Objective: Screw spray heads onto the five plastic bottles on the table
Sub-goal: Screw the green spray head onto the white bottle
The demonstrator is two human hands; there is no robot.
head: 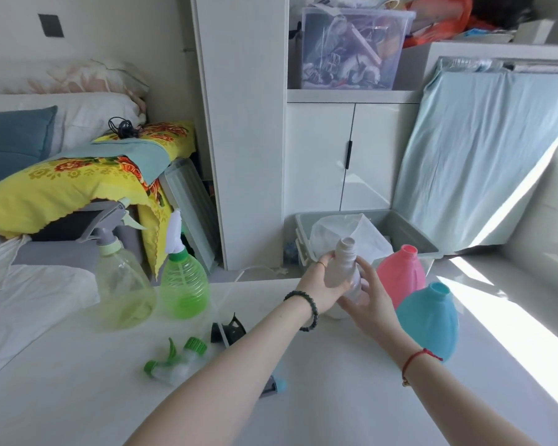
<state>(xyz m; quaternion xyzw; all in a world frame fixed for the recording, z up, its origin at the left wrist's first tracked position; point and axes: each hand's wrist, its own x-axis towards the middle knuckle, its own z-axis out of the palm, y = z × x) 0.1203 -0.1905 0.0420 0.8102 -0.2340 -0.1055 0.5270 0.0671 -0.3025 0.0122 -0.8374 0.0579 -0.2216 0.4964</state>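
My left hand (324,284) and my right hand (369,300) both grip a white plastic bottle (347,262) with a bare threaded neck, held upright over the white table (335,397). To its right stand a pink bottle (400,275) and a blue bottle (430,320), both without heads. At the left stand a pale yellow-green bottle (123,284) with a grey spray head and a green bottle (184,284) with a white spray head. Loose on the table lie a green-and-clear spray head (174,362), a black one (227,329) and a blue-capped one (273,386) partly under my left forearm.
A grey bin (403,230) with a white plastic bag stands behind the table. A bed with a yellow flowered cloth (62,181) lies to the left. White cabinets (319,156) and a light blue covered board (484,156) are behind. Bright sunlight falls across the table's right side.
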